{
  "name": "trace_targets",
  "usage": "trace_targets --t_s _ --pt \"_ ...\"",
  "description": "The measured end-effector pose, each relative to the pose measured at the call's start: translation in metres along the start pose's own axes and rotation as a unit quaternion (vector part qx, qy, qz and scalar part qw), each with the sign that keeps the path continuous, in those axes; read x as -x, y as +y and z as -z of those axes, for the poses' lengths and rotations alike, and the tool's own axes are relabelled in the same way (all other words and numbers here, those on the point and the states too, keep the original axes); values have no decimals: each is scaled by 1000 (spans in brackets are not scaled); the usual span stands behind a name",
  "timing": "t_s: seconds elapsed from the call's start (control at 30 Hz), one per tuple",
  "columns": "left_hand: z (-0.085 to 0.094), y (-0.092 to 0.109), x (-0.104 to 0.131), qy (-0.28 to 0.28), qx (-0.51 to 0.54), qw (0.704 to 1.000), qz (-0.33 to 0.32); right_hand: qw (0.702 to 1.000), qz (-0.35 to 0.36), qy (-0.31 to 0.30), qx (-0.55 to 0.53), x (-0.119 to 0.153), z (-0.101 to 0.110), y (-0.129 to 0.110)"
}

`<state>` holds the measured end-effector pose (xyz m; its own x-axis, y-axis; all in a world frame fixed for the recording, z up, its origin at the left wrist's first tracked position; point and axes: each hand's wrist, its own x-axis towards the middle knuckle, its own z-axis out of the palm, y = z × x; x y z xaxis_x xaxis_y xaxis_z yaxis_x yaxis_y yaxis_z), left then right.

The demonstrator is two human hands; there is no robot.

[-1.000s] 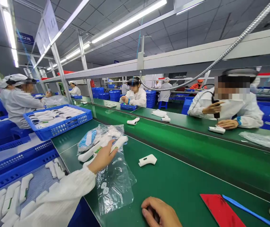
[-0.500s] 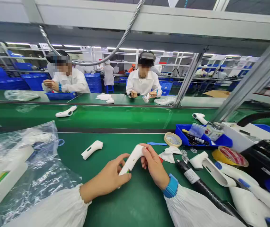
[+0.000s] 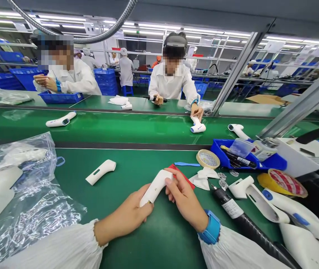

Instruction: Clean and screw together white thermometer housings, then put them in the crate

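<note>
left sleeve [image 3: 61, 248]: white, loose, gathered cuff [image 3: 95, 237] | right sleeve [image 3: 240, 248]: white | right wristband [image 3: 211, 227]: blue, chunky

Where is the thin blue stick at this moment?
In the head view, the blue stick lies on the green tabletop, right of centre, just left of the tape roll.

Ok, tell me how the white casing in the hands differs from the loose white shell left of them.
The held casing is in the left hand, with the right hand at its bent end; the loose shell lies untouched on the green tabletop.
The loose shell shows an elongated slot; the held casing's visible side shows only small marks.
Both are white and bent.
</note>
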<state>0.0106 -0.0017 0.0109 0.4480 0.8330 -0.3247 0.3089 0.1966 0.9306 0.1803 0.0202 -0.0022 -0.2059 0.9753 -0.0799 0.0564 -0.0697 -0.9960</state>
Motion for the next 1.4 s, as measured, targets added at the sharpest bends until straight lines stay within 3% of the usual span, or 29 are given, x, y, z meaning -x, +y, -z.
trace_targets --t_s 0.37,0.77,1.4 --pt "1 3 4 22 -66 995 -76 1000 17 -7 1 2 -1 2" --pt "4 4 6 15 -75 994 -79 999 37 -22 -14 0 -3 9" --pt "5 9 8 -6 -104 990 -90 1000 9 -10 -19 2 -8 0"
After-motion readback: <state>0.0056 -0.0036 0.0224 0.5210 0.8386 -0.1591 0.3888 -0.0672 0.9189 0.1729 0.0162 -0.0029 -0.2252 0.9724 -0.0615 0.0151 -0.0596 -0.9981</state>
